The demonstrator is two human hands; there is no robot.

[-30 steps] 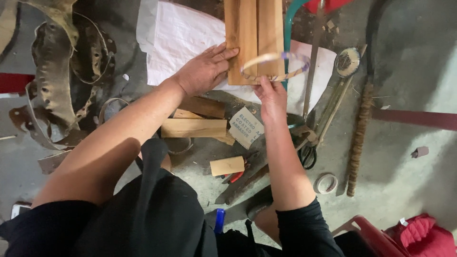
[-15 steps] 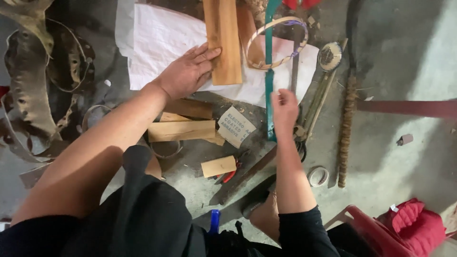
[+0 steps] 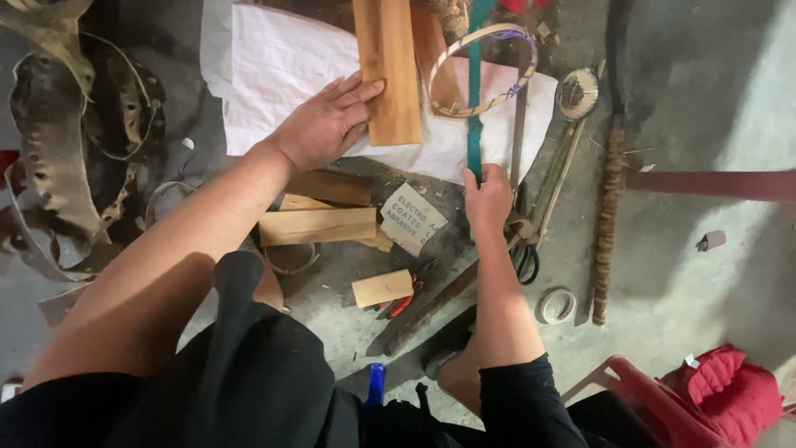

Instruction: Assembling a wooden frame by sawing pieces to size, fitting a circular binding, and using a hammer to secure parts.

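Observation:
My left hand (image 3: 325, 121) lies flat with its fingers spread, the fingertips resting on the left edge of a long wooden plank (image 3: 386, 70) that lies on white paper (image 3: 278, 62). My right hand (image 3: 487, 197) grips the near end of a long green strip (image 3: 474, 91) that runs straight away from me. The strip crosses over a thin bent wooden hoop (image 3: 485, 73) lying beside the plank.
Shorter wood blocks (image 3: 317, 225) and a sheet of sandpaper (image 3: 413, 218) lie on the concrete floor below the paper. A small block (image 3: 382, 287), scissors (image 3: 526, 259), a tape roll (image 3: 556, 304), a wrapped stick (image 3: 608, 217) and a brush (image 3: 575, 93) lie right. Leather scraps (image 3: 62, 158) pile left.
My right hand left the hoop, drew back toward me and took hold of the green strip. My left hand stayed on the plank. The view shifted so the plank sits higher.

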